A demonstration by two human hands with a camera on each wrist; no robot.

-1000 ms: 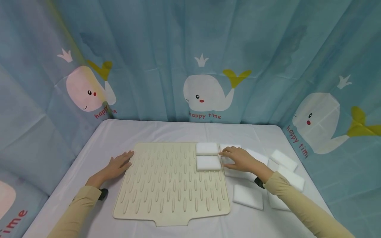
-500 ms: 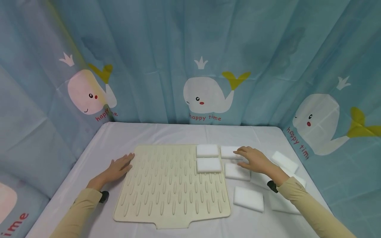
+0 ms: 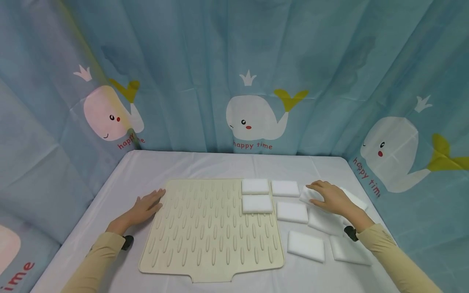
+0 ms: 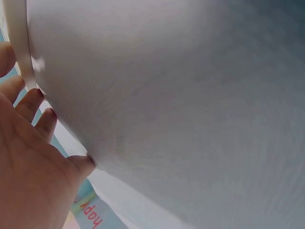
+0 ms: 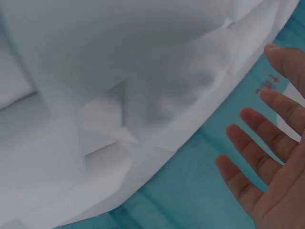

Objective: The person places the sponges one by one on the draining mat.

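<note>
A cream ridged drying mat [image 3: 205, 228] lies on the table, its tab toward the near side. Two white sponges, a back one [image 3: 255, 186] and a front one [image 3: 257, 204], sit side by side at its far right corner. My left hand [image 3: 144, 207] rests by the mat's left edge; in the left wrist view that hand [image 4: 33, 157] has its fingers extended. Over a loose white sponge [image 3: 306, 195] hovers my right hand [image 3: 331, 198], partly covering it. The right wrist view shows this hand [image 5: 274, 148] with spread fingers, holding nothing.
Right of the mat lie several more white sponges, including ones at the back [image 3: 285, 188], the middle [image 3: 292, 212] and the front [image 3: 305, 246]. Another [image 3: 350, 250] lies farther right. A blue whale-print curtain [image 3: 201, 101] encloses the white table [image 3: 198, 162].
My right hand has moved rightward, away from the sponges on the mat and past the loose ones beside it, uncovering them. My left hand has stayed at the mat's edge.
</note>
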